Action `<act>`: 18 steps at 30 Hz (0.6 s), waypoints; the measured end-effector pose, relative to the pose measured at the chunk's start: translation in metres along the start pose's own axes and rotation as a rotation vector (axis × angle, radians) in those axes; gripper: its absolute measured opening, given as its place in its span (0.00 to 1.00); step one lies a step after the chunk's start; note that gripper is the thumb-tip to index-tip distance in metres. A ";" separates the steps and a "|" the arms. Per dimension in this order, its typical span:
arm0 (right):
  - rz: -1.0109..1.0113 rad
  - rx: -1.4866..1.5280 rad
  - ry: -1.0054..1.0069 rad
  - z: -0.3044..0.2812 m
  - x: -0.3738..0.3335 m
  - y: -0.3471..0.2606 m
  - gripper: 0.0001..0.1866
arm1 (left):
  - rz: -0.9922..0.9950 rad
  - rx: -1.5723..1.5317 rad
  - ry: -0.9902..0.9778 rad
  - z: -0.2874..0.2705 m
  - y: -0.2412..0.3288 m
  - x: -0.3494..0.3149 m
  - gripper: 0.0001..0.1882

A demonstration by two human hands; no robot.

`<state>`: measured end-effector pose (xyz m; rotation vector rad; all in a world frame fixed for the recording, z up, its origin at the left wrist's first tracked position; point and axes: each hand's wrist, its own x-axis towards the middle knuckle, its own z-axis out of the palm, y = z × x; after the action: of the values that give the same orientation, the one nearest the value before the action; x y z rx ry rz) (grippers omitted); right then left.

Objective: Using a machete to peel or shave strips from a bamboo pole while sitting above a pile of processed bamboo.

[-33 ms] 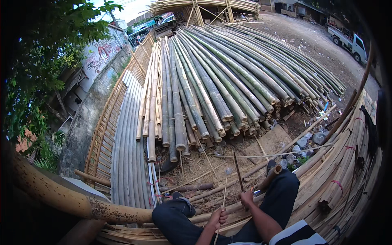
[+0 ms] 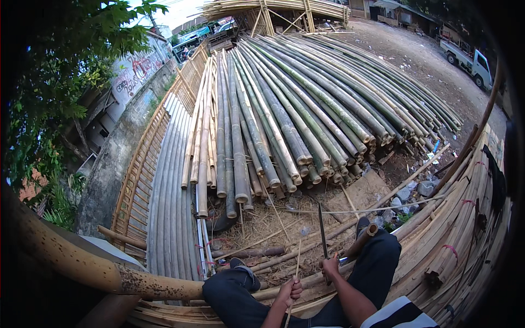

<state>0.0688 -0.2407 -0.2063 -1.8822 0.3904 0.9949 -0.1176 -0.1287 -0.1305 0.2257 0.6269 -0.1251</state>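
My left hand (image 2: pixel 290 290) is closed round a thin bamboo strip (image 2: pixel 298 262), which rises from my fist and also shows below it. Just right of it, my right hand (image 2: pixel 330 268) grips a long-bladed knife (image 2: pixel 322 232), its dark narrow blade pointing up and away from me. The blade stands apart from the strip. A short, thick bamboo piece (image 2: pixel 362 240) rests against my right leg, its cut end facing up. My legs are bent and spread to either side of both hands.
A wide pile of bamboo poles (image 2: pixel 295 120) lies ahead. Split bamboo bundles (image 2: pixel 459 229) lie on the right, and a thick bamboo pole (image 2: pixel 147 281) crosses at lower left. Corrugated sheets (image 2: pixel 169 208) and a bamboo lattice (image 2: pixel 136 186) stand beyond. A truck (image 2: pixel 467 60) is far right.
The knife's blade has tilted slightly to the right, and the tip of the bamboo strip has shifted a little left. Both hands keep their hold.
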 end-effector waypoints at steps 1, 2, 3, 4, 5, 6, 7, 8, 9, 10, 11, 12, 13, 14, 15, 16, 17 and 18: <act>0.036 0.074 -0.031 0.001 0.005 0.002 0.08 | 0.014 0.009 0.052 -0.009 0.003 0.007 0.17; 0.072 0.147 -0.061 0.005 0.013 0.001 0.09 | 0.017 -0.007 0.030 -0.019 0.002 0.011 0.17; 0.060 0.164 -0.147 0.015 0.004 -0.006 0.09 | 0.054 0.014 0.116 -0.031 0.002 0.010 0.17; 0.101 0.182 -0.241 0.012 0.009 -0.003 0.08 | 0.065 0.045 0.185 -0.033 0.000 0.015 0.16; 0.042 0.145 -0.276 0.014 0.021 0.010 0.08 | 0.063 0.025 0.163 -0.030 0.002 0.022 0.16; 0.043 0.036 -0.302 0.021 -0.009 -0.007 0.08 | 0.077 0.048 0.215 -0.037 0.004 0.019 0.16; -0.136 -0.112 -0.389 0.018 -0.013 -0.002 0.08 | 0.069 0.088 0.248 -0.035 0.003 0.021 0.16; -0.221 -0.298 -0.414 0.021 -0.011 0.004 0.10 | 0.065 0.079 0.239 -0.029 0.003 0.023 0.16; -0.278 -0.420 -0.485 0.026 -0.012 0.006 0.10 | 0.059 0.076 0.267 -0.023 0.002 0.022 0.15; -0.338 -0.544 -0.567 0.032 -0.021 0.006 0.10 | 0.062 0.069 0.302 -0.020 0.002 0.020 0.15; -0.433 -0.643 -0.591 0.041 -0.029 0.005 0.11 | 0.121 0.056 0.280 -0.055 -0.011 0.037 0.15; -0.518 -0.732 -0.590 0.040 -0.033 0.003 0.13 | 0.111 0.052 0.276 -0.052 -0.013 0.042 0.15; -0.537 -0.869 -0.575 0.037 -0.031 0.001 0.14 | 0.159 0.212 0.376 -0.042 -0.016 0.040 0.15; -0.525 -0.873 -0.567 0.034 -0.018 0.008 0.14 | 0.207 0.376 0.473 -0.031 -0.018 0.037 0.14; -0.477 -0.858 -0.447 0.031 -0.002 0.018 0.16 | 0.167 0.285 0.450 -0.024 -0.021 0.034 0.13; -0.429 -0.841 -0.326 0.025 0.012 0.028 0.17 | 0.159 0.290 0.447 -0.017 -0.023 0.031 0.13; -0.312 -0.749 -0.238 0.022 0.013 0.017 0.12 | 0.114 0.211 0.351 -0.014 -0.021 0.028 0.13; -0.316 -0.743 -0.242 0.017 0.022 0.012 0.12 | 0.069 0.132 0.254 -0.010 -0.017 0.027 0.13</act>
<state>0.0666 -0.2295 -0.2344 -2.3265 -0.4778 1.2258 -0.1052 -0.1442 -0.1576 0.3949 0.8634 -0.0715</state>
